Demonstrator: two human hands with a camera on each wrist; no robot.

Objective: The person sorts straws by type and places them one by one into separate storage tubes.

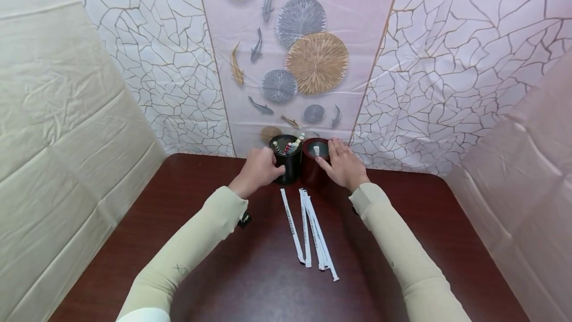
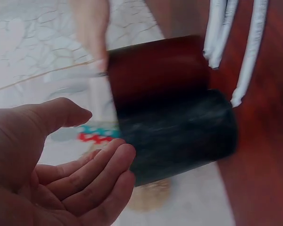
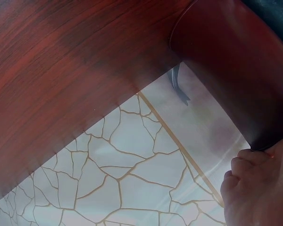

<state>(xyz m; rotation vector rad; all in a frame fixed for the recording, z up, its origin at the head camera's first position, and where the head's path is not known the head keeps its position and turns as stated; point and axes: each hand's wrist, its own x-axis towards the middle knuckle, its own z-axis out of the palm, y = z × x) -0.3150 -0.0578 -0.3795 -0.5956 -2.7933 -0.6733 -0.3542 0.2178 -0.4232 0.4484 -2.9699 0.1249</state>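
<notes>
A black cup stands at the back of the table, with several striped paper straws poking out. My left hand is at its left side; in the left wrist view its fingers are loosely bent beside the rim, thumb apart, nothing between them. Against the black cup stands a dark red cup with one white paper-wrapped straw inside. My right hand rests at the red cup's right rim, fingers extended and thumb over the near edge.
Several white paper-wrapped straws lie lengthwise on the dark red-brown table, in front of the cups. A patterned cloth hangs right behind the table's back edge. Pale cloth hangs on the left side, and more on the right.
</notes>
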